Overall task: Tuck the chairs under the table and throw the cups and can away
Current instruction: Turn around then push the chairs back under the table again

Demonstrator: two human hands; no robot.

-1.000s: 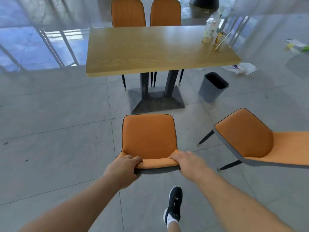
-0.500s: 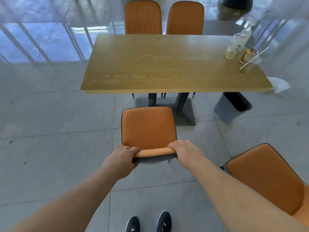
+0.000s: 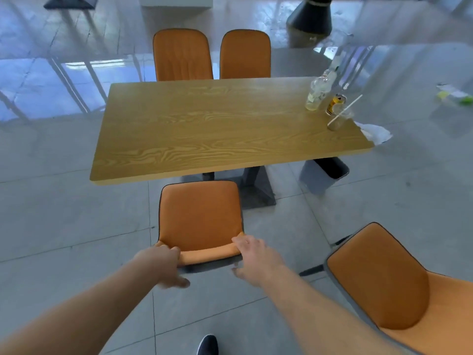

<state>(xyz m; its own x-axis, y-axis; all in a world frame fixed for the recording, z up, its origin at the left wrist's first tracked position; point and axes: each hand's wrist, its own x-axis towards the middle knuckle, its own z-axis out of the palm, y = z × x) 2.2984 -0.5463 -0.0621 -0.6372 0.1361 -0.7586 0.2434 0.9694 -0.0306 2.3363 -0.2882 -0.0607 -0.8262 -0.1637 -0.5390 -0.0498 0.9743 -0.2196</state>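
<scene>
An orange chair [image 3: 201,216] stands at the near edge of the wooden table [image 3: 204,129], its seat hidden under the top. My left hand [image 3: 163,265] and my right hand [image 3: 253,257] rest fingertips on its backrest's top edge, thumbs spread away from it. A second orange chair [image 3: 384,285] stands pulled out at the lower right. On the table's far right corner stand a clear cup with a straw [image 3: 337,121], a yellow can [image 3: 335,105] and a taller clear cup [image 3: 316,96].
A grey bin [image 3: 325,175] stands on the floor under the table's right end. Two orange chairs [image 3: 212,57] are tucked in on the far side. White paper [image 3: 376,131] and other litter [image 3: 455,96] lie on the tiled floor to the right.
The chair has slid forward until its seat went under the table. Both hands have loosened from a firm grip on the backrest to open fingers. I have stepped closer to the table.
</scene>
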